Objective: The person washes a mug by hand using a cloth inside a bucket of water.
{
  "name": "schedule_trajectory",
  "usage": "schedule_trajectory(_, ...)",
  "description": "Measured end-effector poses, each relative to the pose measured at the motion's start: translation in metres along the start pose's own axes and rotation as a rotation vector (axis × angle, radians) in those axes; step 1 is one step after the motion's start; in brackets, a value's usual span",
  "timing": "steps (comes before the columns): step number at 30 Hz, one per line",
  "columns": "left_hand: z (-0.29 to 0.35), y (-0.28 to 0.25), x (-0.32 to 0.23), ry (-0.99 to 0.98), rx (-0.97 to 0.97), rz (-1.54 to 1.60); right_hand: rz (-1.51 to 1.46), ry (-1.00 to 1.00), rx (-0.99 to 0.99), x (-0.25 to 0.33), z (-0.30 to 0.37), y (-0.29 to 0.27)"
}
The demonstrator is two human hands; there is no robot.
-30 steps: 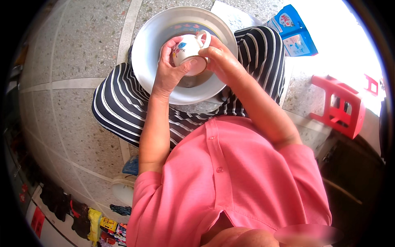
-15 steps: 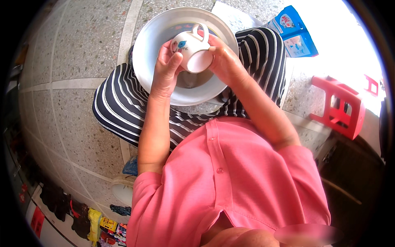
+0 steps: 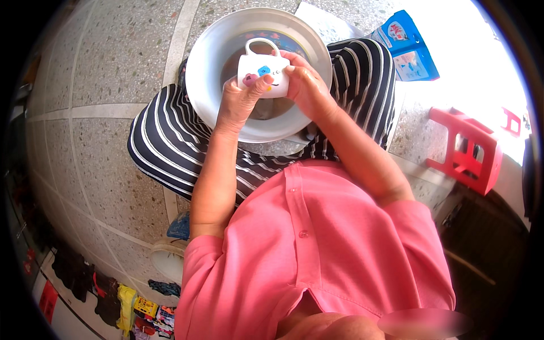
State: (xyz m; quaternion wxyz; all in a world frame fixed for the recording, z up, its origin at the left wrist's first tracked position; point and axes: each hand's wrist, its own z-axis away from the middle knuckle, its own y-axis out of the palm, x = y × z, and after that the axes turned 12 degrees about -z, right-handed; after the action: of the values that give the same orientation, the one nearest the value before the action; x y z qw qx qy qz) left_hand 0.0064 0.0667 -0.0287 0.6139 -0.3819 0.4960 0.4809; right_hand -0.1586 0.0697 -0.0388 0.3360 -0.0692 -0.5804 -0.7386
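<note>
A white cup [image 3: 277, 64] with pink and blue flowers is held sideways over a basin, its handle pointing away from me. My left hand [image 3: 241, 103] is closed on its left end, with the thumb laid across the painted side. At the right end, my right hand [image 3: 306, 84] grips the cup too, its thumb near the edge and its other fingers partly behind. Below them is the wide white basin [image 3: 202, 85], with a printed pattern on its inner wall and what looks like shallow water at the bottom. It sits between my legs.
Right of the basin lies a blue pouch [image 3: 412, 51] on the floor. A red plastic stool [image 3: 481, 153] is farther right, tipped on its side. Striped trousers [image 3: 170, 136] flank the basin. A round white object [image 3: 168, 262] and colourful items [image 3: 144, 309] are at lower left.
The cup has been turned in my hands, so its flowered side now faces up and its flat round end no longer shows. The handle has swung left. Both hands stay on it.
</note>
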Motion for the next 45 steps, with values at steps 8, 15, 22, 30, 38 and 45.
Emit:
schedule_trajectory(8,-0.002,-0.002,-0.005,-0.121,0.097,0.144,0.346,-0.136,0.016,-0.004,0.004,-0.006)
schedule_trajectory(15,-0.001,-0.002,0.005,-0.081,0.137,0.21,0.427,-0.276,0.086,0.001,0.001,0.002)
schedule_trajectory(22,0.003,0.012,0.0,0.065,0.056,0.039,0.103,-0.122,0.039,0.01,0.004,0.009)
schedule_trajectory(30,0.0,0.004,0.008,-0.061,-0.22,-0.033,0.257,-0.163,0.034,-0.014,0.004,0.007)
schedule_trajectory(38,0.001,0.012,0.005,0.039,-0.252,-0.181,0.023,-0.06,-0.065,-0.006,0.002,0.011)
schedule_trajectory(45,0.002,0.012,-0.003,0.047,-0.226,-0.165,0.008,-0.091,-0.078,-0.005,0.001,0.011)
